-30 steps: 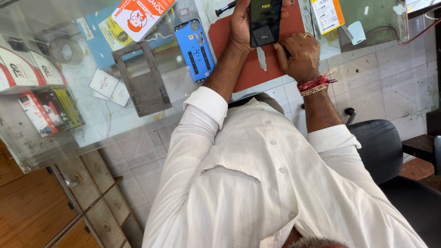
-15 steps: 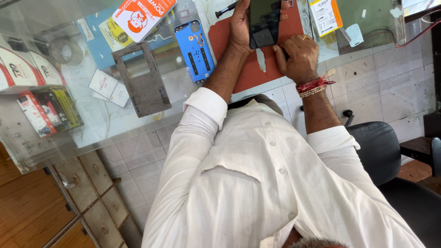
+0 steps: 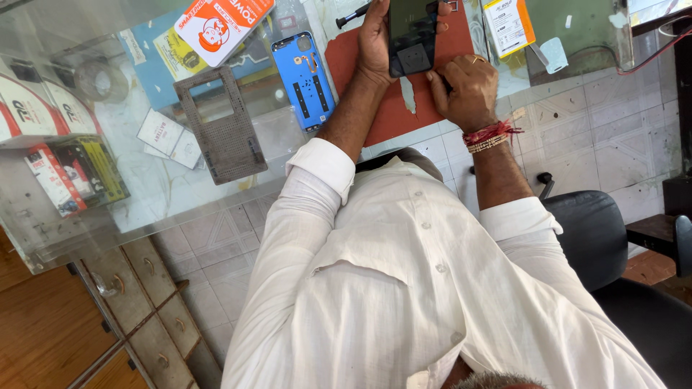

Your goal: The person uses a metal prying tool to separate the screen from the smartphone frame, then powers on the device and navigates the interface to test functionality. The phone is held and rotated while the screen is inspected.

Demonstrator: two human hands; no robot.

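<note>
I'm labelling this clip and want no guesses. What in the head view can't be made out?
- Phone: its top is cut off by the frame's upper edge.
- Left hand: its fingertips lie behind the phone, so the grip is hidden.
- Right hand: clenched at the phone's lower corner; whatever it holds is too small to tell.
- Dark tool behind the left hand: only its end shows.
- Red mat: largely covered by hands and phone.

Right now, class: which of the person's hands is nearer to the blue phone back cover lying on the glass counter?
Left. The left hand grips the dark phone just beside the blue back cover; the right hand works at the phone's far side, farther away.
</note>
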